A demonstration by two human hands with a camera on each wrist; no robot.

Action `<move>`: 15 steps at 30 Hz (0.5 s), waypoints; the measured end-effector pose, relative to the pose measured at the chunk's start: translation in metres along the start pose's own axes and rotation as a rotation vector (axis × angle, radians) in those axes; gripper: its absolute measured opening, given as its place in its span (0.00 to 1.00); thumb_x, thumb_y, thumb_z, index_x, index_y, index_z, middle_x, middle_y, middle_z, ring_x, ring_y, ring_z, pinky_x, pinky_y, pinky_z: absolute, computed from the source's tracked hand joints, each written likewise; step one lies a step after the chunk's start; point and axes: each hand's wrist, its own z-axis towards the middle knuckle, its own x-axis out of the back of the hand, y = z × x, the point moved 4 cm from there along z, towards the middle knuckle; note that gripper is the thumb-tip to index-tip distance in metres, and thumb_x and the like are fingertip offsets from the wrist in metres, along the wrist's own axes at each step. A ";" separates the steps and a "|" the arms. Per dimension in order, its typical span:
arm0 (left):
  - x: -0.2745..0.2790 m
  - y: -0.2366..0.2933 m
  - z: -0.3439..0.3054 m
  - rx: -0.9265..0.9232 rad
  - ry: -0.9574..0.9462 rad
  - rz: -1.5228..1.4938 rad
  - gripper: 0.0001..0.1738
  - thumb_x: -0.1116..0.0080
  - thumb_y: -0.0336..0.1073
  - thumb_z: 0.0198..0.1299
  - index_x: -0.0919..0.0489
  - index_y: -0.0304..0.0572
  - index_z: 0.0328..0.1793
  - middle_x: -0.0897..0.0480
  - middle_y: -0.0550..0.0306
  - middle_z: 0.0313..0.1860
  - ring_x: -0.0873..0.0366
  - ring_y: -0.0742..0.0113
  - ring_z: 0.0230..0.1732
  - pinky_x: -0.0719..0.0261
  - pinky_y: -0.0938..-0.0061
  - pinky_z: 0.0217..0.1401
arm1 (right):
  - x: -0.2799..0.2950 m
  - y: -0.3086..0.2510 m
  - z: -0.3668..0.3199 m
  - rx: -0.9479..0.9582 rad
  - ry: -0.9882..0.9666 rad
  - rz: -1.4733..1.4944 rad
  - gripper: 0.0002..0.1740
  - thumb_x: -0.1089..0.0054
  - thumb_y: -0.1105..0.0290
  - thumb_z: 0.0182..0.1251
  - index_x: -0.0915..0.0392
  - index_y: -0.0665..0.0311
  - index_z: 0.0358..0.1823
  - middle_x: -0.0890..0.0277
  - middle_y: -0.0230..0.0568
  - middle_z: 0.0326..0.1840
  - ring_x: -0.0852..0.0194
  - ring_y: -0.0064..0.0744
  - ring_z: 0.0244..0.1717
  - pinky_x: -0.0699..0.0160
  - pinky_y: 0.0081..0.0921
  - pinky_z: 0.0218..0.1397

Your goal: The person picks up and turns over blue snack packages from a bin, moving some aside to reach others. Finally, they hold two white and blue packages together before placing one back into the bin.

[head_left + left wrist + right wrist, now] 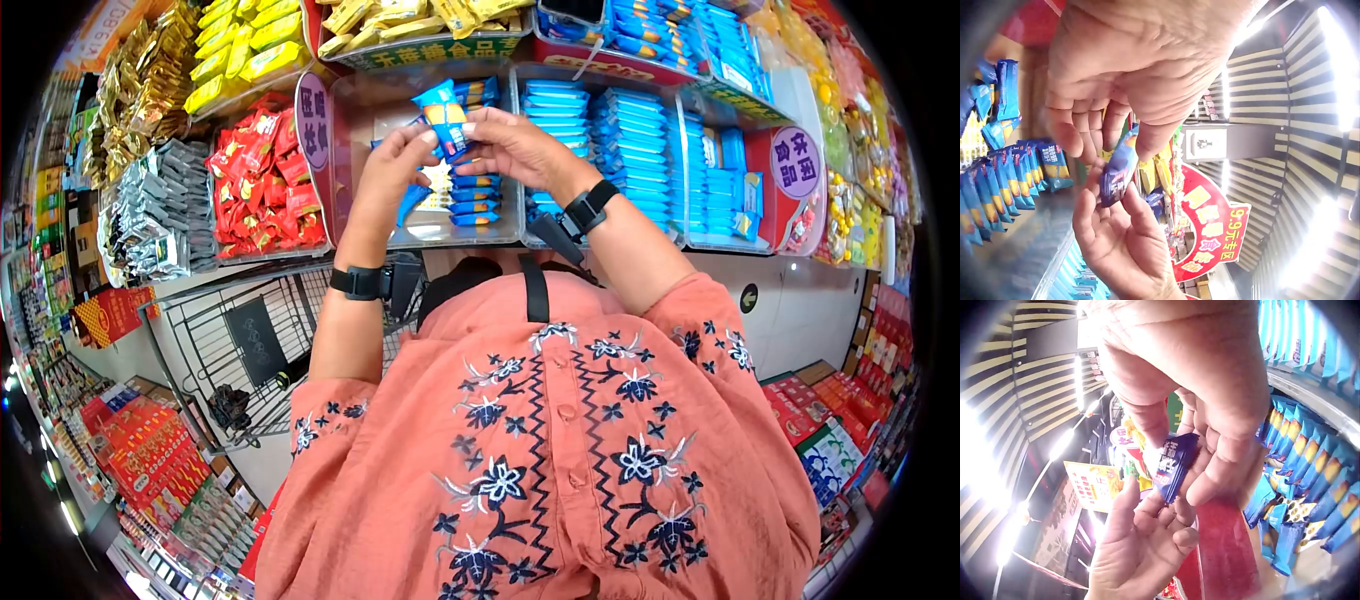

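A small blue and yellow snack packet [445, 118] is held up over a bin, between both hands. My left hand [402, 165] pinches its left edge with thumb and fingers. My right hand [525, 150] grips the other side, thumb lying on the wrapper. From the left wrist, the packet [1120, 165] appears tilted, with the right hand [1125, 247] at its lower end. In the right wrist view, printing shows on the dark blue back of the packet [1175, 464]; the left hand's fingers [1147, 520] meet its lower end. Beneath, similar packets [474, 205] stand in a row in the bin.
Bins of light blue packets [630, 150] lie to the right, red packets [265, 180] and silver packets [160, 215] to the left. Yellow packets [400, 20] fill a higher tier behind. A wire shopping cart [215, 340] stands at the left, below the bins.
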 end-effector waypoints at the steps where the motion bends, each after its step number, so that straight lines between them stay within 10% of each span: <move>1: -0.002 -0.001 0.001 -0.019 -0.015 0.048 0.23 0.37 0.48 0.69 0.21 0.37 0.59 0.17 0.60 0.45 0.22 0.76 0.42 0.26 0.81 0.40 | -0.001 0.002 0.000 0.001 -0.005 -0.014 0.17 0.35 0.64 0.72 0.26 0.64 0.55 0.21 0.41 0.49 0.17 0.34 0.49 0.12 0.43 0.56; 7: 0.014 -0.007 0.025 -0.063 0.053 0.346 0.18 0.36 0.44 0.66 0.18 0.39 0.53 0.16 0.61 0.41 0.20 0.75 0.41 0.23 0.79 0.40 | 0.005 0.010 0.001 -0.022 0.126 -0.744 0.17 0.38 0.59 0.73 0.24 0.67 0.49 0.21 0.35 0.39 0.18 0.26 0.42 0.16 0.24 0.41; 15: 0.019 -0.010 0.072 -0.366 0.043 0.770 0.16 0.36 0.42 0.65 0.19 0.40 0.53 0.15 0.53 0.38 0.18 0.66 0.39 0.20 0.69 0.46 | 0.007 0.025 -0.005 0.509 0.080 -1.633 0.08 0.42 0.65 0.67 0.21 0.61 0.39 0.18 0.48 0.36 0.18 0.52 0.35 0.20 0.46 0.39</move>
